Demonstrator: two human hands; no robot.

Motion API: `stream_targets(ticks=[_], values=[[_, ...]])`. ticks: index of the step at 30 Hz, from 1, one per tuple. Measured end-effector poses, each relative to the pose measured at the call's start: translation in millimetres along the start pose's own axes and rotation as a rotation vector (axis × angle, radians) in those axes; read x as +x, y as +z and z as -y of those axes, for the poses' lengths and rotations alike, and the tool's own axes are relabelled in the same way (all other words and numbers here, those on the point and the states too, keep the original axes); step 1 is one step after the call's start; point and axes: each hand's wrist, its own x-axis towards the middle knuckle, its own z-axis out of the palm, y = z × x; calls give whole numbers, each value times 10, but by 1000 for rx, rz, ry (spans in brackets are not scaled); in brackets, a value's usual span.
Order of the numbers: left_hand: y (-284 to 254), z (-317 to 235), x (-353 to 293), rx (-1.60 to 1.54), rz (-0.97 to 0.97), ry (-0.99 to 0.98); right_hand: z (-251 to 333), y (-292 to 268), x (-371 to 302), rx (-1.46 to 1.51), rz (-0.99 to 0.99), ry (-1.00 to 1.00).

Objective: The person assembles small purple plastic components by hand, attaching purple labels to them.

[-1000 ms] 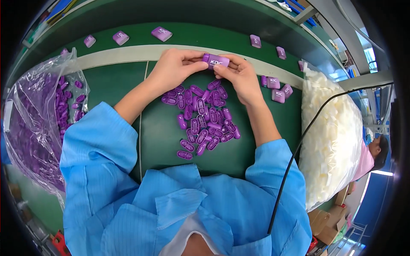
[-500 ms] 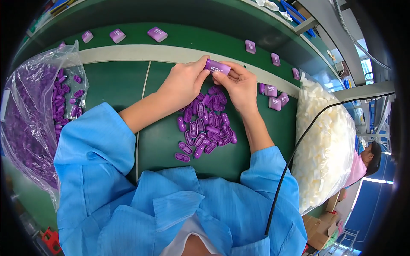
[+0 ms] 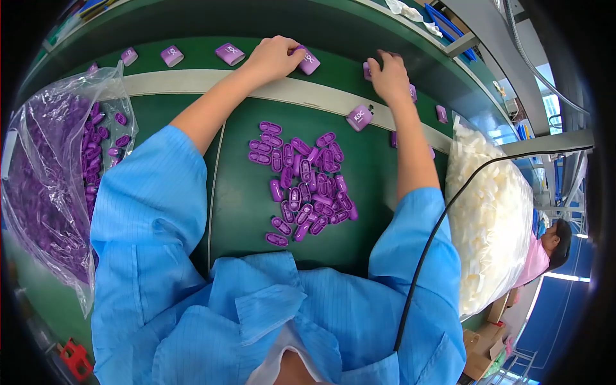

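Note:
On the green belt beyond the pale rail, my left hand (image 3: 276, 59) has its thumb and fingers closed at the left edge of a purple flattened case (image 3: 308, 61) with white print. Farther right, my right hand (image 3: 390, 76) reaches over the rail, its bent fingers at another purple case (image 3: 367, 71) that they partly cover. A third purple case (image 3: 359, 118) rests tilted against the near edge of the rail, between my forearms. In front of me a loose pile of small purple oval caps (image 3: 305, 186) lies on the green table.
A clear bag of purple caps (image 3: 48, 186) stands at the left, its mouth open. At the right bulges a clear bag of whitish pieces (image 3: 491, 218). More purple cases (image 3: 230, 54) sit spaced along the belt. A black cable (image 3: 427, 256) crosses my right sleeve. Another person (image 3: 545, 250) is at the far right.
Both hands have moved apart and away from me, over the belt. The case they held together is now on the belt at my left hand. Cases on the belt have shifted slightly left.

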Motion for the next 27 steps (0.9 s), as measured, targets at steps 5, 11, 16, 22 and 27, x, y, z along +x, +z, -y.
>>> stream_targets(ticks=[5, 11, 16, 22, 27], values=[[33, 351, -159, 302, -256, 313, -209, 112, 50, -5, 243, 75], [-631, -30, -976, 58, 439, 157, 235, -173, -441, 256, -67, 152], [-451, 78, -1194, -82, 276, 199, 853, -303, -846, 1232, 448, 282], [-217, -57, -961, -521, 275, -32, 925, -297, -950, 1300, 506, 302], [-46, -203, -782, -814, 197, -95, 844, -332, -935, 1381, 475, 380]])
